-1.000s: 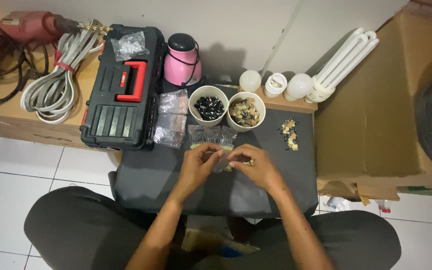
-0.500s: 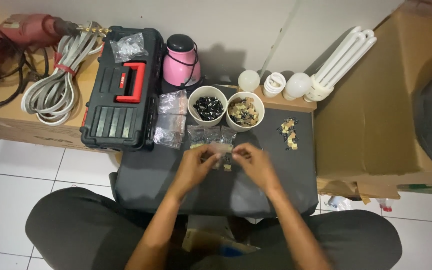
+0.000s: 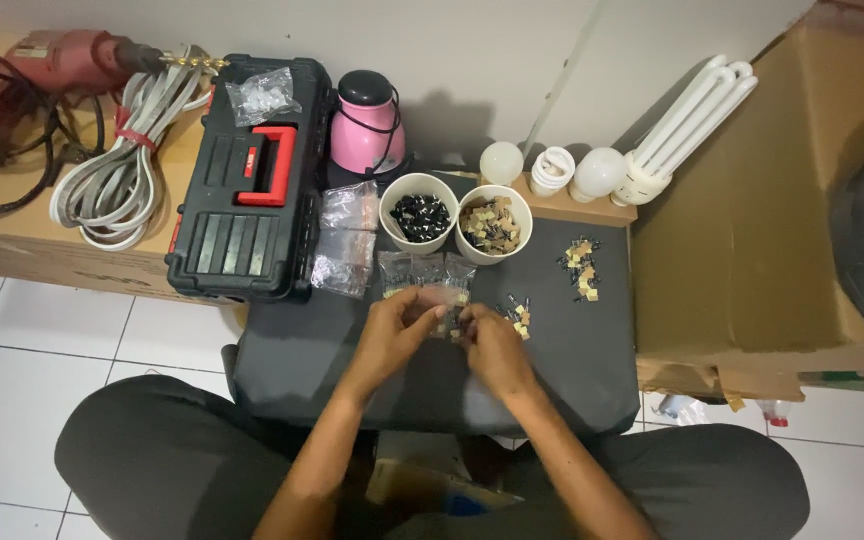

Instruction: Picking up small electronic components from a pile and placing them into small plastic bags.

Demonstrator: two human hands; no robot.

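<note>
My left hand point(image 3: 396, 328) and my right hand point(image 3: 493, 345) meet over a dark grey stool top point(image 3: 332, 350), both pinching a small clear plastic bag point(image 3: 440, 293) with tiny parts in it. A few small tan and black parts point(image 3: 519, 315) lie just right of my right hand. Another small pile of parts point(image 3: 581, 268) lies farther right. Behind my hands stand a white cup of black parts point(image 3: 419, 213) and a white cup of tan parts point(image 3: 493, 223).
Clear bags point(image 3: 344, 237) lie left of the cups. A black toolbox with a red handle point(image 3: 249, 182), coiled white cable point(image 3: 124, 165) and a red drill point(image 3: 47, 66) sit to the left. A pink lamp point(image 3: 366, 122), light bulbs point(image 3: 598, 171) and a cardboard box point(image 3: 752, 200) stand behind and right.
Both hands shifted slightly and keep working the small bag between their fingers; a few parts now lie beside the right hand.
</note>
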